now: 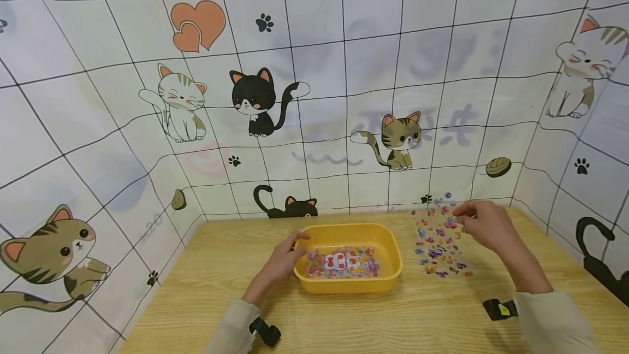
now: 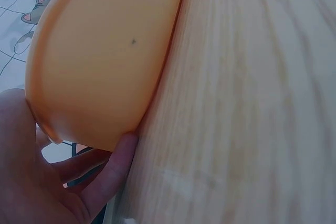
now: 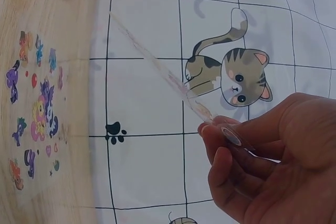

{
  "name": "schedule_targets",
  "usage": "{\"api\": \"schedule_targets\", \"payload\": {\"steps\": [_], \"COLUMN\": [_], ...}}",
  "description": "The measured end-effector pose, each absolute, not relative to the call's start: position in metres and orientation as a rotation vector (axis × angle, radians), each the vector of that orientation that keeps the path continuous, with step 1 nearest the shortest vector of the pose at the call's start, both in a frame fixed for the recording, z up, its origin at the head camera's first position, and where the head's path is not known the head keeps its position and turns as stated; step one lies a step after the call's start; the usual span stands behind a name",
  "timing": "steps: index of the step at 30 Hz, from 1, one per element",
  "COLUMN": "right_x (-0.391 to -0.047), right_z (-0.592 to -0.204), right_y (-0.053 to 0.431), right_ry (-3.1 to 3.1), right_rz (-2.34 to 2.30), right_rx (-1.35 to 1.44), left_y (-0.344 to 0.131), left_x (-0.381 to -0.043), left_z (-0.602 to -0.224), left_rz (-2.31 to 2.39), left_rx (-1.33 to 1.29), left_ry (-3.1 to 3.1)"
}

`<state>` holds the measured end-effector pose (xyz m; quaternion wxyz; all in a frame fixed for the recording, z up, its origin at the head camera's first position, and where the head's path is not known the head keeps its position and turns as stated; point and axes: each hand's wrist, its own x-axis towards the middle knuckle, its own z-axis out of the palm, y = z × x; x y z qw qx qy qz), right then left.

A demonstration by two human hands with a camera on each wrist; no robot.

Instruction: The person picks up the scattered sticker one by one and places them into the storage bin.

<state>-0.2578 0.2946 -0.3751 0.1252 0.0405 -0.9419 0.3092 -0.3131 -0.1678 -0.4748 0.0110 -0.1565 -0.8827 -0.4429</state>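
On the table stands a yellow plastic basin (image 1: 349,287), with a clear sticker sheet (image 1: 366,262) of cartoon characters lying in it. My left hand (image 1: 282,257) grips the basin's left end, thumb at the rim and fingers curled against the outer wall, as the left wrist view shows. To the right of the basin, my right hand (image 1: 485,225) pinches a thin clear sticker sheet (image 3: 165,77) between thumb and fingers. This sheet is raised and seen nearly edge-on in the right wrist view. Below it, another clear sticker sheet (image 3: 37,114) with colourful pony figures lies flat on the table.
The light wood-grain table (image 1: 221,266) meets a white wall (image 1: 319,124) printed with grid lines and cartoon cats. Side walls of the same print close in at left and right. Black straps (image 1: 265,332) show at the sleeve cuffs.
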Motion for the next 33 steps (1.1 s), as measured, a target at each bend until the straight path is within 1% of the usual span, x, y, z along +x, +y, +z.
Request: {"api": "schedule_targets", "payload": {"steps": [14, 33], "right_x": [-0.262, -0.272], "right_z": [-0.359, -0.328], "right_y": [0.278, 0.240], "right_ry": [-2.725, -2.691], "right_rz": [0.865, 0.856], "right_rx": [0.137, 0.227], "left_y": [-0.168, -0.170], "left_x": [-0.312, -0.314], "left_z": [-0.476, -0.476], "left_rz": [-1.390, -1.395], "left_rx": [-0.481, -0.487], "left_ry": [-2.756, -2.755]}}
